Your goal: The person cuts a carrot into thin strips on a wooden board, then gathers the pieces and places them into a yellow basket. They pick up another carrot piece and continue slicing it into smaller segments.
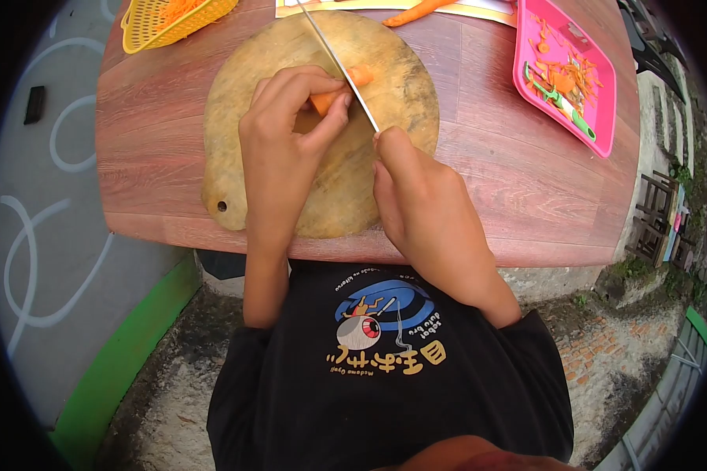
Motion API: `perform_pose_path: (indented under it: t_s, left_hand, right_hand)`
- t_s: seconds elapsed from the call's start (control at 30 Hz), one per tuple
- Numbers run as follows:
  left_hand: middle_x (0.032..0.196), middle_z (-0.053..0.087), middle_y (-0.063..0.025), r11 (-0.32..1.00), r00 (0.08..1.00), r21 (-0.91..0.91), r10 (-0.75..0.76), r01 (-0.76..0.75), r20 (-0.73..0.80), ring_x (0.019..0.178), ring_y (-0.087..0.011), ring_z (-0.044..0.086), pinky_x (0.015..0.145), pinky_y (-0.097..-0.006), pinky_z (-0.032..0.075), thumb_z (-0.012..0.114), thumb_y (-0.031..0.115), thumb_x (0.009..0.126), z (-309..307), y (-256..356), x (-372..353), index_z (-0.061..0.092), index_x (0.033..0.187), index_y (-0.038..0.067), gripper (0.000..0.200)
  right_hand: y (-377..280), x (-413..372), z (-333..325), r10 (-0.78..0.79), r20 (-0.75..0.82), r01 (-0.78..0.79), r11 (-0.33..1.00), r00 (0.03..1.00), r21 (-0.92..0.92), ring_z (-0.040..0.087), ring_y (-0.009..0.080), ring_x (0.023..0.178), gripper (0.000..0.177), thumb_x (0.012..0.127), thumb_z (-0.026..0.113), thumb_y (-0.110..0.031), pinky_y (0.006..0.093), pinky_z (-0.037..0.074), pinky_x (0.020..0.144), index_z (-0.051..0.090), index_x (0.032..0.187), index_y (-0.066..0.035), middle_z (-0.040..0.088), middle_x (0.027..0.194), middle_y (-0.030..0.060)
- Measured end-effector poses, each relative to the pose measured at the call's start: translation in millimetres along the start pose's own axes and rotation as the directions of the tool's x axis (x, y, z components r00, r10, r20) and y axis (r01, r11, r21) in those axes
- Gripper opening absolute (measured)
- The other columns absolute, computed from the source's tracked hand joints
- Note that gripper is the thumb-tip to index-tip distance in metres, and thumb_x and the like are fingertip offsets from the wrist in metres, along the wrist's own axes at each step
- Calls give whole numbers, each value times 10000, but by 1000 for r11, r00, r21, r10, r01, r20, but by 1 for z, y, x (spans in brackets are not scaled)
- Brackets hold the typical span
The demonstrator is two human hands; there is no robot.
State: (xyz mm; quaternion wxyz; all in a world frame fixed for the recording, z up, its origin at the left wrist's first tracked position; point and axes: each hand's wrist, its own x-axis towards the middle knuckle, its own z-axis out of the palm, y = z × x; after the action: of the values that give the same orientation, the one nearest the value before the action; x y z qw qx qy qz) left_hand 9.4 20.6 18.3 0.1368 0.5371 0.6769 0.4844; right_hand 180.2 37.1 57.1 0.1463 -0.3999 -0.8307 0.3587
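A carrot [322, 103] lies on the round wooden cutting board [330, 188], pinched between the thumb and fingers of my left hand [287, 118]. My right hand [424, 196] is closed around the handle of a knife [334, 55], whose blade points up and away to the left. The blade crosses over the carrot right beside my left fingertips, with the orange end [360, 75] showing on its right side. Most of the knife's handle is hidden inside my right hand.
At the back left stands a yellow basket [145, 30] with shredded carrot [179, 9]. A pink tray [602, 129] on the right holds peelings and a green-and-white peeler [562, 102]. Another carrot [420, 11] lies beyond the board on printed paper [479, 9]. The wooden table's [157, 173] near edge runs below the board.
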Motion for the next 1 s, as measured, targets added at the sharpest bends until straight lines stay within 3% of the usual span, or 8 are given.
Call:
perform_pose_path:
  t_s: [0.23, 0.33, 0.53, 0.67, 0.83, 0.9, 0.97, 1.0]
  left_hand:
    - [980, 702, -101, 998, 999, -49, -39, 38, -20, 893, -258, 640, 800, -361, 524, 771, 38, 828, 2, -1, -4, 712, 968, 12, 154]
    - [998, 691, -110, 997, 999, 62, 43, -41, -32, 906, -253, 636, 800, -356, 525, 768, 44, 836, 1, -2, -5, 707, 976, 15, 155]
    - [1021, 678, -120, 997, 998, 38, -67, 67, -11, 927, -250, 631, 801, -340, 523, 766, 59, 843, 0, 3, -8, 688, 1039, 18, 215]
    - [1087, 675, -117, 997, 996, 7, -79, 79, -32, 960, -235, 636, 812, -337, 527, 744, 58, 871, 1, -2, -10, 653, 1128, 10, 277]
    - [1210, 666, -124, 905, 952, -409, -215, 111, -217, 1043, -176, 622, 869, -321, 518, 601, 98, 1016, -11, 4, -12, 582, 1269, -5, 274]
    - [1232, 657, -139, 905, 956, -418, -188, 80, -224, 1043, -160, 619, 910, -315, 506, 554, 128, 1048, -20, 12, -12, 547, 1342, -22, 330]
    - [1228, 661, -150, 680, 956, -707, -294, 194, -20, 1029, -146, 625, 896, -298, 505, 572, 174, 1052, -28, 21, -13, 519, 1391, -39, 403]
    - [1228, 661, -150, 684, 957, -704, -291, 193, -20, 1029, -146, 625, 896, -298, 505, 572, 174, 1052, -29, 25, -14, 519, 1391, -39, 403]
  right_hand:
    - [1, 9, -6, -87, -61, 91, 994, 994, 55, 630, 470, 674, 227, 955, 598, -15, 500, 470, 592, 474, 1145, -16, 625, 759, 256]
    - [-12, 3, -21, 1, -83, 15, 982, 997, 187, 635, 455, 634, 279, 956, 586, -39, 508, 484, 571, 454, 1200, -15, 618, 707, 239]
    - [-7, 2, -40, 109, -84, -74, 935, 990, 346, 603, 256, 507, 319, 919, 642, -42, 359, 411, 498, 472, 1188, -17, 589, 631, 142]
    - [4, 1, -36, 68, -18, -58, 937, 998, 346, 583, 226, 502, 315, 916, 649, -44, 351, 410, 507, 485, 1183, -20, 580, 624, 137]
    - [15, -7, -25, -36, -106, 78, 902, 994, 424, 586, 175, 529, 317, 911, 666, -35, 318, 430, 531, 515, 1189, -37, 615, 667, 109]
    - [19, -11, -23, -90, -106, 128, 888, 990, 442, 591, 163, 536, 325, 908, 672, -29, 310, 432, 535, 518, 1194, -41, 620, 676, 97]
    - [20, -15, -24, -140, -112, 176, 870, 984, 460, 596, 152, 544, 334, 905, 677, -22, 302, 434, 540, 520, 1200, -45, 624, 684, 85]
    - [19, -16, -26, -174, -56, 179, 854, 983, 489, 577, 96, 626, 345, 909, 676, 8, 262, 433, 567, 503, 1205, -36, 643, 785, 70]
